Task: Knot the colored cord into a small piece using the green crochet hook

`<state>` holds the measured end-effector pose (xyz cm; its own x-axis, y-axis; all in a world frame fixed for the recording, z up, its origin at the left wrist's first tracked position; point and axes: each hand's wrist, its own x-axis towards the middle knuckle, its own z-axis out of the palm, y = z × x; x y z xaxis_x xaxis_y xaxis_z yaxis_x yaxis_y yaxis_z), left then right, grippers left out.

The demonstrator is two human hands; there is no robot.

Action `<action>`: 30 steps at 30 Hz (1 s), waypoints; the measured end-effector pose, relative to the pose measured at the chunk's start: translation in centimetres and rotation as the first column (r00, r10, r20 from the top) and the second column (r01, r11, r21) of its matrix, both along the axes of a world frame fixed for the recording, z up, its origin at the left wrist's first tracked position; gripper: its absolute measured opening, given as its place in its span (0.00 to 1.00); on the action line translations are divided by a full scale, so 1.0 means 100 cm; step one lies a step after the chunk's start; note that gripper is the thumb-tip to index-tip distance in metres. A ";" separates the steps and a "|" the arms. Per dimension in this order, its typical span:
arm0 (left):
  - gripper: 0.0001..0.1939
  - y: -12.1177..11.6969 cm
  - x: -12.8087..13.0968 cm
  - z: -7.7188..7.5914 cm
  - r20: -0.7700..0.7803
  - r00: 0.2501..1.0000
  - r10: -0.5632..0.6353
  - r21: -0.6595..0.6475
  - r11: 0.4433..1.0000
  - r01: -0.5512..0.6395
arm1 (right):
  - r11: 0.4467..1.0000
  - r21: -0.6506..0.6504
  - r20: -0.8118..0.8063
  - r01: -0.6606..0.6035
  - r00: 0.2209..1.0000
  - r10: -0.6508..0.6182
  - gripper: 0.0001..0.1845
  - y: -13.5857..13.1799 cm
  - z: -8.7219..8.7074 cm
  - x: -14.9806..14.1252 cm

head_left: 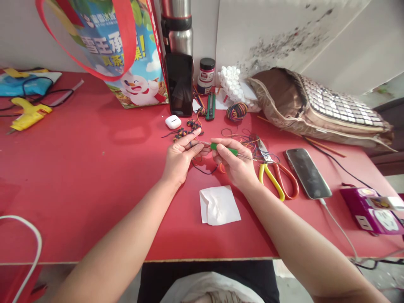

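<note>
Probably for control, the right hand (236, 166) closes around one green-handled tool (214, 146), angled into the left hand (178, 162), whose nearly closed fingers seem to pinch cord (206, 173) midway along the table (94, 189). Two phones: one (179, 84) upright, presumably propped by the flask (181, 40); one (307, 172) flat near the right edge.

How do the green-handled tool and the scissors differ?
The green-handled tool has one green handle; the scissors have one yellow, one red. The tool is in the right grip; the scissors lie on the red table. Both have coloured handles.
</note>
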<state>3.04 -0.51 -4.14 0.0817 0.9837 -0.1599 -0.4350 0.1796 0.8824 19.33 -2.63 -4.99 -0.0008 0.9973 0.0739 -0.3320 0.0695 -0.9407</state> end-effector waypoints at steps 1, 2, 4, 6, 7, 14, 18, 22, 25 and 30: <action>0.23 0.000 0.000 -0.001 -0.005 1.000 0.002 0.004 1.000 -0.002 | 1.000 0.026 0.072 0.009 0.997 -0.011 0.14 -0.001 0.000 0.000; 0.24 0.000 0.001 -0.001 -0.007 1.000 0.007 0.008 1.000 -0.007 | 0.998 0.057 0.157 0.021 0.987 -0.030 0.14 -0.002 -0.001 0.000; 0.25 -0.001 0.002 -0.003 -0.002 1.000 0.028 0.007 1.000 -0.028 | 0.990 0.134 0.324 0.047 0.942 -0.089 0.14 -0.005 0.000 -0.002; 0.26 -0.002 0.004 -0.003 0.011 0.999 0.050 -0.014 0.999 -0.050 | 0.971 0.232 0.437 0.053 0.887 -0.152 0.12 -0.008 0.000 -0.005; 0.26 -0.003 0.005 -0.003 0.020 0.998 0.057 -0.030 0.998 -0.056 | 0.958 0.282 0.475 0.044 0.861 -0.179 0.11 -0.009 0.000 -0.007; 0.24 -0.003 0.003 -0.004 0.173 0.985 0.023 -0.074 0.997 -0.011 | 0.891 0.453 0.615 -0.027 0.732 -0.291 0.14 -0.011 -0.001 -0.010; 0.22 -0.003 0.002 -0.004 0.240 0.971 -0.003 -0.093 0.995 0.026 | 0.880 0.474 0.570 -0.018 0.769 -0.290 0.13 -0.011 0.000 -0.009; 0.23 -0.004 0.001 -0.002 0.256 0.967 -0.004 -0.110 0.993 0.033 | 0.880 0.475 0.566 -0.024 0.773 -0.285 0.13 -0.011 0.001 -0.007; 0.23 -0.005 0.002 0.000 0.189 0.982 -0.008 -0.083 0.996 0.024 | 0.889 0.456 0.584 -0.049 0.770 -0.257 0.13 -0.011 0.001 -0.005; 0.26 -0.005 0.004 0.003 0.020 1.000 -0.014 -0.006 1.000 0.014 | 0.902 0.425 0.591 -0.070 0.777 -0.218 0.13 -0.011 0.002 -0.002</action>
<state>3.49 -1.00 -3.81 0.0991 0.9815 -0.1641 -0.4502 0.1913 0.8722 19.08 -3.69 -4.77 -0.1172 0.8725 0.4743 0.3257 0.4849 -0.8116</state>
